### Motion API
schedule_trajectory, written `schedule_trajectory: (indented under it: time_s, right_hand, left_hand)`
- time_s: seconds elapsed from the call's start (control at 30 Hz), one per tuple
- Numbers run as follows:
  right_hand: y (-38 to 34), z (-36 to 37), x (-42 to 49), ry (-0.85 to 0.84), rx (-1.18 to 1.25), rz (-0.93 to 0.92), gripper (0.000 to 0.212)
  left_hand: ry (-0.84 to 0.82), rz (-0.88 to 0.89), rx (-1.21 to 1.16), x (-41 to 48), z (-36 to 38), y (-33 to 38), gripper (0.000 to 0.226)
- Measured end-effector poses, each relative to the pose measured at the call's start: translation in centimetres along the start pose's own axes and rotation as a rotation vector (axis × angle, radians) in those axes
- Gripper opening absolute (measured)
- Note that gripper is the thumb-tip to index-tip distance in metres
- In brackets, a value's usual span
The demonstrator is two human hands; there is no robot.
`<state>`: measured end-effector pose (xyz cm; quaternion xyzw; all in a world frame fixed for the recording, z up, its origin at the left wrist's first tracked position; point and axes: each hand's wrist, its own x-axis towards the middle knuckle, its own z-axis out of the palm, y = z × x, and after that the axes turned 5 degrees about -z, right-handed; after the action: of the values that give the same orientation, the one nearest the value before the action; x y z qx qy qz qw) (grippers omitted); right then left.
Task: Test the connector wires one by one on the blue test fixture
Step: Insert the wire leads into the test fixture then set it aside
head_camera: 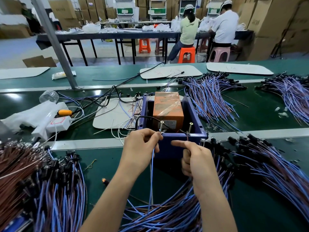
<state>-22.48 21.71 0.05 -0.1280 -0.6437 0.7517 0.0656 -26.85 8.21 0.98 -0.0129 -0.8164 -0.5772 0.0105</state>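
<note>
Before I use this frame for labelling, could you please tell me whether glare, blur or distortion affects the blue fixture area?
In the head view the left hand, right hand, connector wire and blue test fixture are sharp; glare streaks the taped orange box inside it; the belt edges bow from wide-angle distortion; the seated workers behind look slightly soft.

The left hand (140,144) pinches a blue wire (151,173) up against the left screw (161,126) on the blue test fixture (175,143). The right hand (195,159), forefinger outstretched, holds a thin lead (187,137) just below the right screw (190,128).
</note>
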Motion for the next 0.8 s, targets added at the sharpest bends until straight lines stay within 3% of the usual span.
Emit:
schedule_trajectory:
  time_s: [0.4,0.5,0.6,0.7,0.8]
  right_hand:
    - [0.0,-0.2,0.1,0.05,0.017,0.002,0.038]
    - [-0.5,-0.5,-0.2,-0.054,-0.035,0.009,0.041]
    - [-1.2,-0.2,-0.7,-0.22,-0.071,0.006,0.042]
    - [-1.7,0.6,-1.4,-0.349,-0.143,-0.07,0.045]
    - [-2.0,0.6,-1.9,-0.405,-0.287,-0.163,0.042]
  left_hand:
    - [-0.007,0.007,0.049,-0.2,-0.2,0.3,0.024]
    - [-0.053,-0.011,0.058,-0.3,-0.9,0.8,0.024]
    - [-0.139,-0.047,-0.104,-0.7,-1.9,1.6,0.022]
    - [-0.252,-0.045,-0.243,-1.5,-2.1,2.8,0.013]
    - [-0.314,0.01,-0.24,-2.1,-2.0,3.2,0.011]
